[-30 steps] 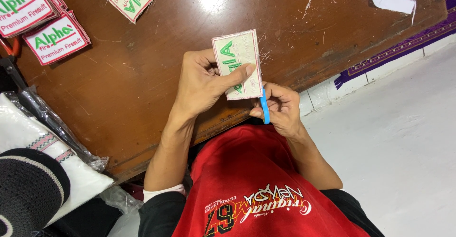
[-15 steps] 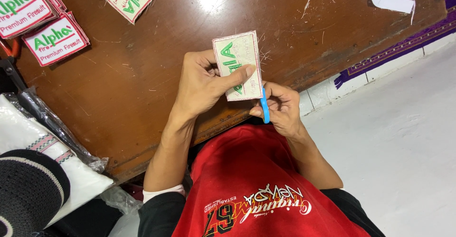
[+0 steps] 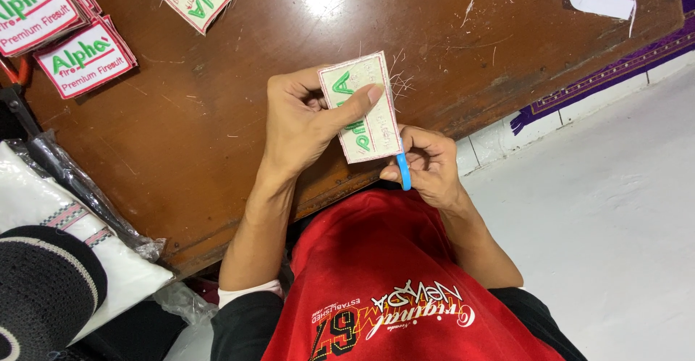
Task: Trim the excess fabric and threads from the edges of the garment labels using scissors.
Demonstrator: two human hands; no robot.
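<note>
Resting btwn hands: patch (image 3: 362, 108) in left hand (image 3: 304, 122), right hand (image 3: 427, 166) below.

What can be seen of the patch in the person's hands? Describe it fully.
The patch is a pale rectangular piece of cloth with a thin red stitched border and green embroidered lettering, partly hidden by the thumb. It is held above the brown wooden table, tilted, one short end toward the table's far side. The left hand pinches it, thumb across its face. The right hand meets its lower corner, holding a blue-handled tool against that edge. Loose threads fringe its right side.
</note>
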